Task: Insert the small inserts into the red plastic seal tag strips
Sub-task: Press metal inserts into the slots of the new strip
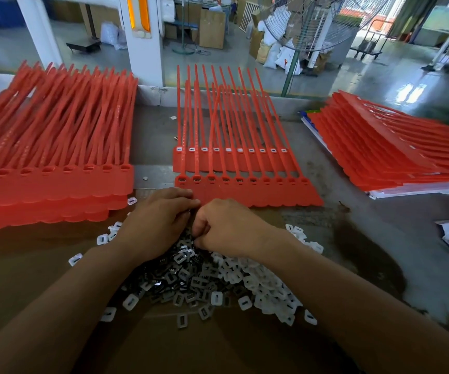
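Red seal tag strips (pixel 245 193) joined flat; white inserts (pixel 258 282) heaped near; left grip (pixel 155 221), right grip (pixel 228 228) curled, contents hidden.

Single head-worn wide-angle view, facing forward and down, close over workbench (pixel 352 225).

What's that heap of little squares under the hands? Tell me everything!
The heap of inserts is a loose mound of small square pieces, each with a slot in its middle. Shiny metal-looking ones lie toward the left, white plastic-looking ones toward the right, a few scattered around. It sits on brown cardboard, before the red strips. The left hand and right hand touch its far edge.
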A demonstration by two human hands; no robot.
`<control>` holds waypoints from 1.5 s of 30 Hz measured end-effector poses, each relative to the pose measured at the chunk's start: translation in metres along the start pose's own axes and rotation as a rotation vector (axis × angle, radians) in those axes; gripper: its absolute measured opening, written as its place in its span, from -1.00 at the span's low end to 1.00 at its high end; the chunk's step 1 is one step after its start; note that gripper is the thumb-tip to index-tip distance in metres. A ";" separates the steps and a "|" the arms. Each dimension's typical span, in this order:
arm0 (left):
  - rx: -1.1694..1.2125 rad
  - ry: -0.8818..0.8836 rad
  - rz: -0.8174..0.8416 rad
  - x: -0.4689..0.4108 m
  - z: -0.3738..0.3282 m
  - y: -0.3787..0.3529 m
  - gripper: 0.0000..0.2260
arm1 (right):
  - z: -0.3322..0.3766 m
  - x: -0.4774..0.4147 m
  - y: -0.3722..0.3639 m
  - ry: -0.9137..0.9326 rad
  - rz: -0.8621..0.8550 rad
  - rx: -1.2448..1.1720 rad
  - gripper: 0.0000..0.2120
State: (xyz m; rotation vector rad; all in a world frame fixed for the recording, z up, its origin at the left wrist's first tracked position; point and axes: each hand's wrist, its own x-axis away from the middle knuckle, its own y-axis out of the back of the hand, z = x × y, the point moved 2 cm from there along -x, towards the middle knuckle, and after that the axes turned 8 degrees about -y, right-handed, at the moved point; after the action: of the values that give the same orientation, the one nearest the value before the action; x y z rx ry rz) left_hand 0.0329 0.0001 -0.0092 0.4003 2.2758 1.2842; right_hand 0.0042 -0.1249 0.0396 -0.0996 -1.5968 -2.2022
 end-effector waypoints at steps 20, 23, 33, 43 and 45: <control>-0.043 -0.024 -0.004 0.001 0.001 0.000 -0.71 | -0.020 0.002 0.006 0.005 -0.019 -0.354 -0.88; -0.046 -0.022 -0.008 0.001 0.000 0.001 -0.71 | -0.024 0.002 0.006 0.005 -0.035 -0.409 -0.88; -0.049 -0.024 -0.007 0.002 0.001 0.001 -0.71 | -0.037 0.003 0.014 0.039 -0.161 -0.370 -0.83; -0.019 -0.003 -0.004 0.001 0.002 0.000 -0.71 | -0.100 -0.022 0.043 -0.217 -0.486 -0.496 -0.86; -0.018 -0.001 -0.003 0.000 0.002 0.000 -0.70 | -0.113 -0.030 0.046 -0.267 -0.521 -0.524 -0.86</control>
State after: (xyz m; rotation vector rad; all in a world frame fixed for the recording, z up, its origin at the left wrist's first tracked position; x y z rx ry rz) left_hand 0.0338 0.0016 -0.0103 0.3906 2.2618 1.3010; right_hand 0.0695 -0.2320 0.0337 -0.1457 -1.2170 -3.0922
